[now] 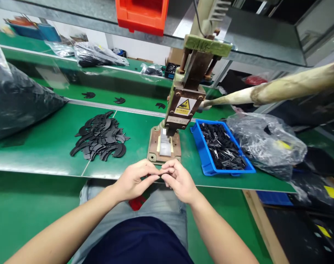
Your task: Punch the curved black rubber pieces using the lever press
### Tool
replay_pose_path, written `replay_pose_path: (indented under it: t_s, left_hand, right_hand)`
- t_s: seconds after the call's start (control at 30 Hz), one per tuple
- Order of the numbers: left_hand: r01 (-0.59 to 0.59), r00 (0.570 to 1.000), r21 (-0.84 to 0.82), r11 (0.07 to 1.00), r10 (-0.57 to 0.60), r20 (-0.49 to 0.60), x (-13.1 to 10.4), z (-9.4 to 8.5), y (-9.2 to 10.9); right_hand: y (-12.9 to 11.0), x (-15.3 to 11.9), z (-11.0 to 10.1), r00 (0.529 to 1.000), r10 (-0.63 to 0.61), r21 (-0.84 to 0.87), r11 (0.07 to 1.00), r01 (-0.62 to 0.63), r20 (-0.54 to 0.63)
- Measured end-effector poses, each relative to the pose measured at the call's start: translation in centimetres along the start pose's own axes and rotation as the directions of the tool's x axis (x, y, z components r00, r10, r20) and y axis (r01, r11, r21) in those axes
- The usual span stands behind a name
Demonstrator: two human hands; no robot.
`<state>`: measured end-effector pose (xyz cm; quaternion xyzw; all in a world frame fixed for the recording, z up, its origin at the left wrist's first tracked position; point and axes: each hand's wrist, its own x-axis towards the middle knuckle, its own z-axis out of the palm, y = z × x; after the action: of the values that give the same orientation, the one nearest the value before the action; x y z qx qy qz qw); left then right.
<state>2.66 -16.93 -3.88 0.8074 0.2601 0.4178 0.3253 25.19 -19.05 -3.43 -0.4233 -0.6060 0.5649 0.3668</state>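
Note:
My left hand [137, 180] and my right hand [180, 182] meet just in front of the hand press [185, 91]. Thumbs and fingers of both are pinched together on a small dark part [160, 175], mostly hidden by the fingertips. Behind them, the press base [153, 143] carries a pale metal fixture [165, 147] under the ram. A heap of curved black plastic pieces [99, 137] lies to the left. On the right, a blue tray [205, 169] holds many slim black parts [223, 146].
The press's long lever [274, 88] reaches out to the right. A large bag of dark parts [21, 99] stands at the left, and a clear plastic bag [268, 139] lies beyond the tray. Several black pieces sit on the far green strip. An orange bin [142, 18] hangs above.

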Motion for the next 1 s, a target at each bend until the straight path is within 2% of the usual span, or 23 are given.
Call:
replay_pose_path:
  t_s: [0.17,0.4,0.63,0.8,1.0]
  left_hand:
    - [0.042,0.998,0.022,0.999,-0.043,0.047,-1.0,0.6,-0.3]
    - [0.009,0.997,0.087,0.996,-0.002,-0.08,-1.1,1.3,-1.2]
    - [-0.001,0.999,0.103,0.995,0.006,-0.045,-1.4,1.1,-0.9]
    - [-0.025,0.999,0.098,0.995,0.029,-0.043,-1.5,1.1,-0.9]
    - [0.035,0.996,0.041,0.999,-0.031,-0.088,-1.7,1.3,-1.4]
  right_hand:
    - [0.8,-0.5,0.6,1.0,-0.013,0.0,1.0,0.013,0.025]
    - [1.5,-1.3,0.0,0.996,-0.093,-0.116,0.989,0.092,-0.004]
    - [2.7,-1.9,-0.5,0.983,-0.159,-0.276,0.952,0.129,-0.088]
    - [2.6,-1.8,-0.7,0.977,-0.195,-0.346,0.926,0.153,-0.09]
    - [2.2,-1.5,-0.9,0.971,-0.223,-0.401,0.9,0.172,-0.085]
